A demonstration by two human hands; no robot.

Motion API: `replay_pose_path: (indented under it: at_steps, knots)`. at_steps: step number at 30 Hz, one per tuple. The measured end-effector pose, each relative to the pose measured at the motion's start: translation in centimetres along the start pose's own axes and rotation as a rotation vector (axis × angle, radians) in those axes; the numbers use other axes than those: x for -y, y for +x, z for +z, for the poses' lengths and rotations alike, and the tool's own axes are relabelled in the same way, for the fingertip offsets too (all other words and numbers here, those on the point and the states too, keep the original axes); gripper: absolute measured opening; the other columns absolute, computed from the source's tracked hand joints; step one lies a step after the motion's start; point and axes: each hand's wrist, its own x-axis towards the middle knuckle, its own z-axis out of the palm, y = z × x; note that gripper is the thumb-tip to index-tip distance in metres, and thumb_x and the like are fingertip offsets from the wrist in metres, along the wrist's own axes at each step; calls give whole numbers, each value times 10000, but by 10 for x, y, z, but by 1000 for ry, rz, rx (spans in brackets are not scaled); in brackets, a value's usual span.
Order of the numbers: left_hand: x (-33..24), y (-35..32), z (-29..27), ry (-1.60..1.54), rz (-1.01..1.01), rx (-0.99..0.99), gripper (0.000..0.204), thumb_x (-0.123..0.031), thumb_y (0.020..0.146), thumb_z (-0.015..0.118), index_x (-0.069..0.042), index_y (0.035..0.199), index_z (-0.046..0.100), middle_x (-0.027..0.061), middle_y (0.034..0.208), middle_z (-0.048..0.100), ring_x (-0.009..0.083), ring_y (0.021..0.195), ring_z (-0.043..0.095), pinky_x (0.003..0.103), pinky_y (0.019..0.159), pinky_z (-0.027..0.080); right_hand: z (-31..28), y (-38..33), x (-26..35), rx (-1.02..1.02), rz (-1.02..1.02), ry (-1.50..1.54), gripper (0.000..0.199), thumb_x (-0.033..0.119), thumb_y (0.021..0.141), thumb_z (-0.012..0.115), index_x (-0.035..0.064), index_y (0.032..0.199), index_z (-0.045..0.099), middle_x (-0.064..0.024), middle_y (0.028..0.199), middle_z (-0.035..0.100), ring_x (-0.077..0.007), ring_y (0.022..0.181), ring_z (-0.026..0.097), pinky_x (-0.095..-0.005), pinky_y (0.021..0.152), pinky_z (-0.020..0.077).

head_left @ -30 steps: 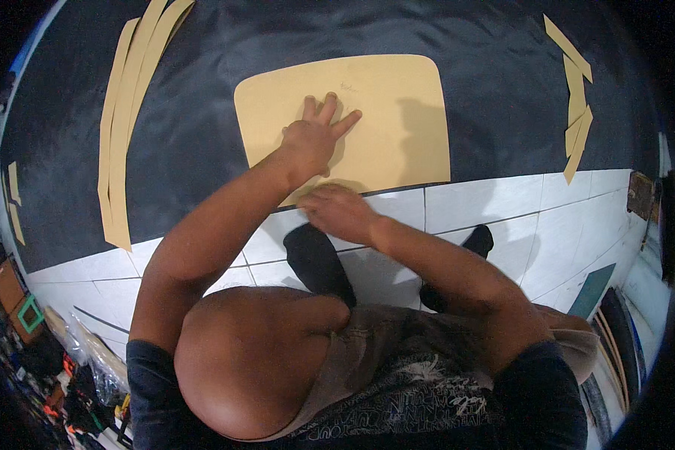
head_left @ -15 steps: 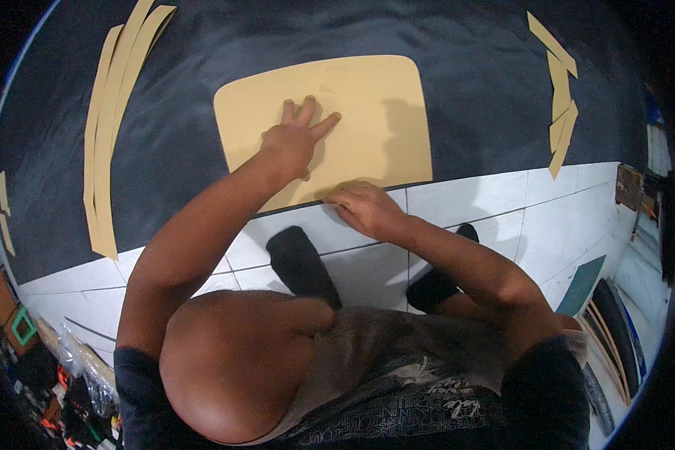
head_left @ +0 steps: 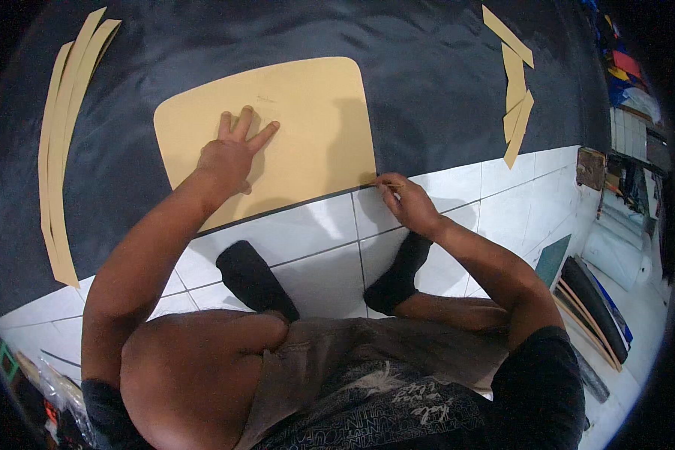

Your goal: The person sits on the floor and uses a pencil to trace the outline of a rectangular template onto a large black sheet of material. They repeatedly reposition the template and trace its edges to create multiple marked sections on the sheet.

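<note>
A tan card template [head_left: 307,142] with rounded top corners lies flat on a black sheet [head_left: 427,97] of fabric-like material. My left hand [head_left: 229,156] rests on the template's left half, fingers spread and pressing down. At the template's lower right corner my right hand [head_left: 406,201] is closed in a pinch. From its fingertips a thin, pen-like stick points left and touches the corner; its exact kind is too small to tell. A narrow black strip of the sheet shows along the template's near edge.
Long tan card strips [head_left: 66,150] lie on the sheet at left, shorter strips [head_left: 515,94] at right. White floor tiles [head_left: 315,266] border the sheet's near edge, under my black-socked feet [head_left: 253,274]. A brown block [head_left: 591,167] and rolled materials [head_left: 596,311] are at right.
My right hand has moved right along the template's near edge, from its middle to the lower right corner. The left hand stays spread on the template. The whole view has shifted right.
</note>
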Motion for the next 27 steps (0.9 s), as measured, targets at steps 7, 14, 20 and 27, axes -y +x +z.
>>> replay_pose_path:
  at_steps: [7,14,20,27]
  knots:
    - [-1,-2,-3,-1,0,-12,1271,-317,621,957,-355,1624,177,195,1651,208,493,1464,289,453,964,613,3,-4,-8,-109,-33,22,225,148,1031,575,11,1211,570,-240,1135,655,-435,1052,658,-478,865,542]
    - [3,-3,5,-29,15,-76,1342,-295,543,994,-363,1614,189,205,1649,199,499,1447,317,483,941,624,5,-4,-3,-85,-17,-82,231,126,1058,542,9,1256,555,-222,1178,657,-340,1087,692,-421,898,563]
    - [0,-1,9,-3,-15,-65,1339,-264,548,986,-379,1615,186,202,1653,189,498,1450,314,482,960,614,5,-4,6,-60,-147,-267,233,53,1003,588,9,1230,560,-215,1174,661,-367,1040,700,-422,849,592]
    - [5,-4,3,-11,13,-30,1345,-310,552,981,-355,1624,170,208,1648,196,525,1433,322,466,914,632,59,28,55,67,-455,-362,330,130,924,582,59,1247,587,-190,1209,683,-375,1100,675,-495,899,561]
